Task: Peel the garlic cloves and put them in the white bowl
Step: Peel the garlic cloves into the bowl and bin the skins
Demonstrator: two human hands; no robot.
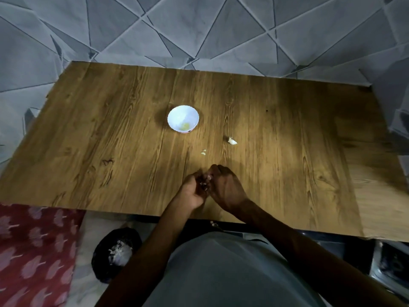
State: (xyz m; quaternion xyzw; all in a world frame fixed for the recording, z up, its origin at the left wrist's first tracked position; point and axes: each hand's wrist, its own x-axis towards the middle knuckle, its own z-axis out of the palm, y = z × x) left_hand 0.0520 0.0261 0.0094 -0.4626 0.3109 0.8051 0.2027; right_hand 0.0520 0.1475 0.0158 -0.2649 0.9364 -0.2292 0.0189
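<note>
The white bowl (183,118) stands near the middle of the wooden table (110,134), with a pale yellowish peeled clove (185,126) inside it. An unpeeled garlic clove (232,141) lies to the bowl's right. Near the front edge, my left hand (192,191) and my right hand (225,187) meet, fingers curled together around a small garlic clove (205,182) that is mostly hidden between them.
Small skin scraps (203,152) lie on the table between the bowl and my hands. A black bag (116,253) holding pale peel waste sits on the floor at lower left, beside a red patterned cloth (33,251). Grey patterned tiles surround the table.
</note>
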